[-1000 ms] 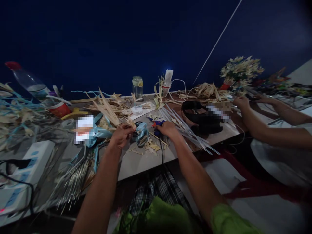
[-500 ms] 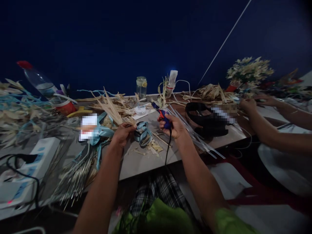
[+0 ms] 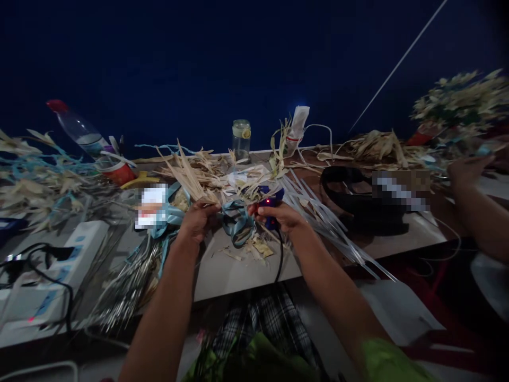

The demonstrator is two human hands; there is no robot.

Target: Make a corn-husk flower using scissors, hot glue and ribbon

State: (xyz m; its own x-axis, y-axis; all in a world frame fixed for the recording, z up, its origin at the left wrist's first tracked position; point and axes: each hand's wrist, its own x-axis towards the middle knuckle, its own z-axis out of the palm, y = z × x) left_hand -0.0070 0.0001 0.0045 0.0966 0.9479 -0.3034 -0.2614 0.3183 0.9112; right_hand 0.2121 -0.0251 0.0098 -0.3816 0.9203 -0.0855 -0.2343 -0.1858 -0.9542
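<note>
My right hand (image 3: 284,215) is wrapped round a blue glue gun (image 3: 271,200) with a small red light. Its black cord (image 3: 280,260) hangs over the front table edge. The gun lies roughly level, close to my left hand (image 3: 199,220), and pale husk strips hide its nozzle. My left fingers are pinched together among thin husk pieces; what they hold is too small to make out. Between my hands is a loose coil of light blue ribbon (image 3: 237,228). Husk scraps (image 3: 260,248) lie on the table just in front of it.
Dried husks (image 3: 185,178) and a lidded bottle (image 3: 240,140) stand behind. Clear glue sticks (image 3: 338,228) and a black band (image 3: 363,212) lie right, beside a co-worker's hand (image 3: 467,172). Left are a power strip (image 3: 75,270), wires (image 3: 129,289) and a tilted bottle (image 3: 79,130).
My right hand has brought the glue gun left, closer to my left hand, and turned it. The whole scene has shifted right in view. My left hand stays pinched beside the ribbon.
</note>
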